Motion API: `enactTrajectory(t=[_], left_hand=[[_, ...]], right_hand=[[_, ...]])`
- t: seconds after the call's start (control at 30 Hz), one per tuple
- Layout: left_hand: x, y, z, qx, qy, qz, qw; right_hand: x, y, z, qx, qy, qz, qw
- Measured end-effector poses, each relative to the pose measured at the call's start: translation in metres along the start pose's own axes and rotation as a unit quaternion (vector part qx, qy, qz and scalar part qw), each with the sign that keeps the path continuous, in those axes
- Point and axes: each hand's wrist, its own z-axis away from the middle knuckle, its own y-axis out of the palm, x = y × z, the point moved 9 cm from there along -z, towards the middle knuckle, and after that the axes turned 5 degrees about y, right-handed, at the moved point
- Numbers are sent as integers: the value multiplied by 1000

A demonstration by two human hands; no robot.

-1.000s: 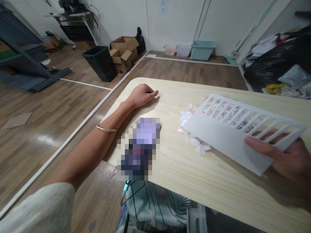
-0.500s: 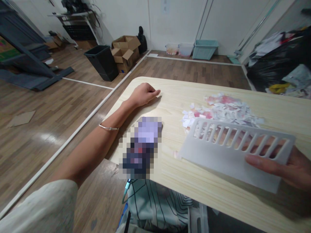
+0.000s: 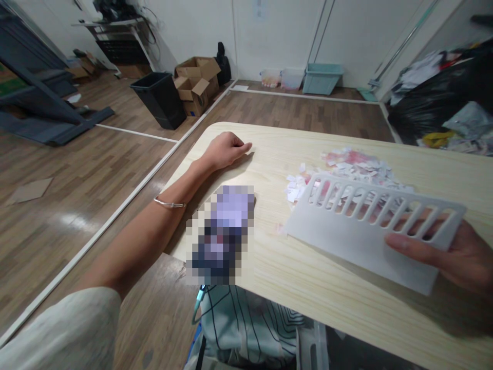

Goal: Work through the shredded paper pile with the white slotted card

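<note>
My right hand (image 3: 442,246) grips the right end of a white slotted plastic panel (image 3: 346,231), its thumb on the near face and fingers behind, partly seen through the slots. The panel is tilted in front of a heap of torn paper scraps (image 3: 370,172), white with some pink, and hides the heap's near side. At the table's far left part, my left hand (image 3: 228,150) rests with fingers curled under and thumb pointing right; nothing shows in it. Nearer me lies a blurred-out phone-shaped object (image 3: 225,231) with a cable at its lower end.
The pale wooden table (image 3: 265,149) has its left edge under my left forearm. Striped fabric (image 3: 250,318) is below the front edge. Beyond stand a black bin (image 3: 159,100), cardboard boxes (image 3: 196,85), a teal tub (image 3: 322,78) and black bags (image 3: 423,103).
The white slotted panel in my right hand has risen slightly and moved a little away from me, covering more of the scraps. My left hand stays in place on the table.
</note>
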Motion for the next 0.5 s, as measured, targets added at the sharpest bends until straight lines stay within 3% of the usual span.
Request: enactTrajectory(t=[0.23,0.4,0.5], left_hand=[[1,0,-1,-6,-2,3,1000],[-2,0,0,5,6,-2,1000],[-2,0,0,8,2,-6,1000]], right_hand=[[2,12,0,69,43,-7,997],[-10,-10,-1,-46,85,-43,994],[-22,-18,0,-73,74,-81,991]])
